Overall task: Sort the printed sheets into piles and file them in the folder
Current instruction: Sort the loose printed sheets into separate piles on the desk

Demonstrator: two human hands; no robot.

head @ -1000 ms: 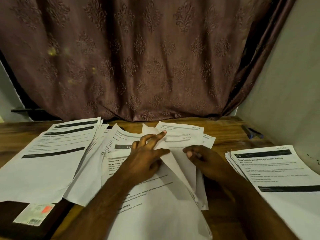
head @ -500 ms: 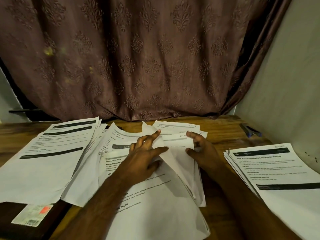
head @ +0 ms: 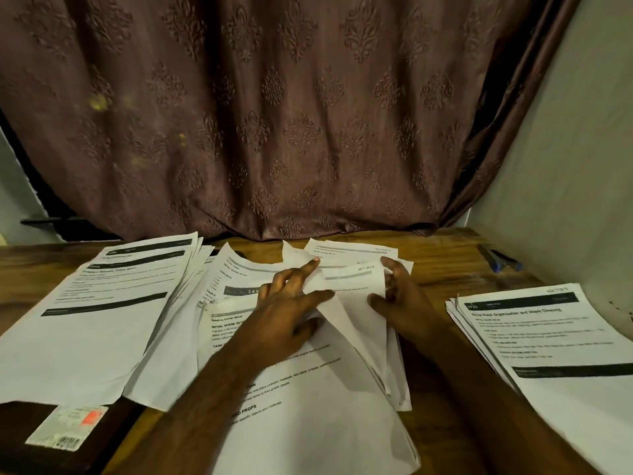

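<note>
Left hand [head: 287,313] flat, fingers straight, pressing down the middle pile [head: 308,389]. Right hand [head: 400,299] pinching the far edge of 1 lifted sheet [head: 352,303], held up over that pile. Best to peel just 1 sheet, slowly. Then over to the right pile [head: 555,337] or left pile [head: 85,320]. Dark folder [head: 20,440] near left, under the left pile.

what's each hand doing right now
left hand: open, straight fingers pressing the lifted sheet.
right hand: fingers curled round the right edge of that sheet.
</note>
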